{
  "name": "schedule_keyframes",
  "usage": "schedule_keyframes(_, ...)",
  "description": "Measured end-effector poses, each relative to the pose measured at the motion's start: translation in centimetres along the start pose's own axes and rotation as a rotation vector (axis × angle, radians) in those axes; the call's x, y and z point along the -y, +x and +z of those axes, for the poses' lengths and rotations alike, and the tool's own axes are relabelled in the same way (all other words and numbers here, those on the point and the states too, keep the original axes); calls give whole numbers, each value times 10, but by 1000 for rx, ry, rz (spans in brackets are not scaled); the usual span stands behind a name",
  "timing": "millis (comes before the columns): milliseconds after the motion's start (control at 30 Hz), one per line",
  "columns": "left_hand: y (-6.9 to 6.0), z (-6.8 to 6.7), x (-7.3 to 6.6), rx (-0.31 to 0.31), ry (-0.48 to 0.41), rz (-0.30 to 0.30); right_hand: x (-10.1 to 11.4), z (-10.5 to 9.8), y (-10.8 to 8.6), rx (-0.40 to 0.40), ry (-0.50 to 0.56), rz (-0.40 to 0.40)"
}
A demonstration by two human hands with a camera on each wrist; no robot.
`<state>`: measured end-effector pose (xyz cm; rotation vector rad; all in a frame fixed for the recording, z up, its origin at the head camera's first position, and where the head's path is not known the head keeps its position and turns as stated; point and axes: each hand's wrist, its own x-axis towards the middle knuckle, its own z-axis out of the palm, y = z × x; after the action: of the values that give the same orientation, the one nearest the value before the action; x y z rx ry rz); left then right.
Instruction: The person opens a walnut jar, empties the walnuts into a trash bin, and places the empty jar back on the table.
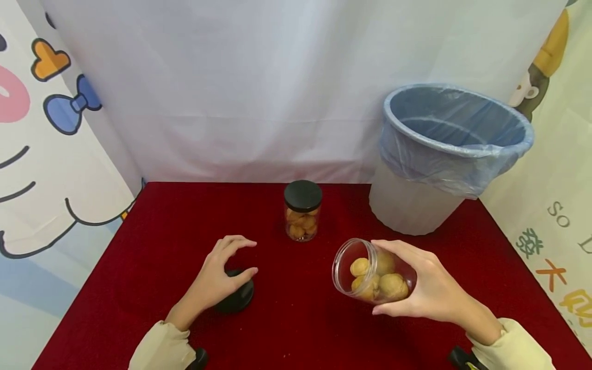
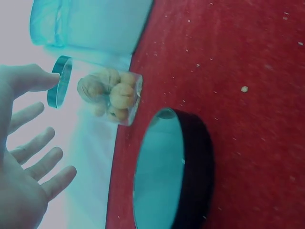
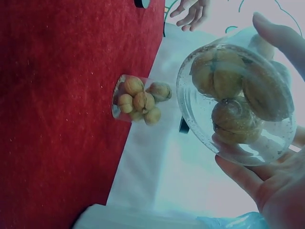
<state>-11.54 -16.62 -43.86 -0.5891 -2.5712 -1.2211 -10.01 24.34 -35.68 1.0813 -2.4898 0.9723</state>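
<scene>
My right hand (image 1: 430, 282) grips a clear plastic jar (image 1: 355, 245) above the table, tilted with its uncapped mouth to the left. Several walnuts (image 1: 392, 285) lie inside; the right wrist view shows them through the jar's base (image 3: 238, 102). My left hand (image 1: 217, 275), fingers spread and holding nothing, hovers over a black lid (image 1: 240, 300) that lies on the table. In the left wrist view the lid (image 2: 198, 167) shows its black rim and a pale face. A second jar (image 1: 301, 218) stands upright at the back with its black lid (image 1: 302, 195) on and walnuts inside.
A large white bin (image 1: 407, 200) lined with a blue plastic bag (image 1: 425, 159) stands at the back right. Red cloth (image 1: 208, 216) covers the table, with small crumbs scattered on it. White curtains and printed panels enclose the back and sides.
</scene>
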Motion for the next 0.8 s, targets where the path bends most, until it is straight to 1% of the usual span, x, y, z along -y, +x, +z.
schedule_keyframes(233, 11, 2, -5, -17, -11, 53, -4, -11, 3, -30, -29, -12)
schedule_keyframes(367, 18, 4, -9, -36, -18, 69, -6, -18, 3, -46, -64, -18)
schedule_keyframes(600, 36, 6, -21, -48, -52, 87, -9, -30, 6, -74, -93, -34)
schedule_keyframes(733, 46, 6, -27, -60, -76, 112, -11, -36, 9, -83, -96, -51)
schedule_keyframes(800, 51, 6, -29, -73, -82, 134, -12, -38, 10, -80, -98, -57)
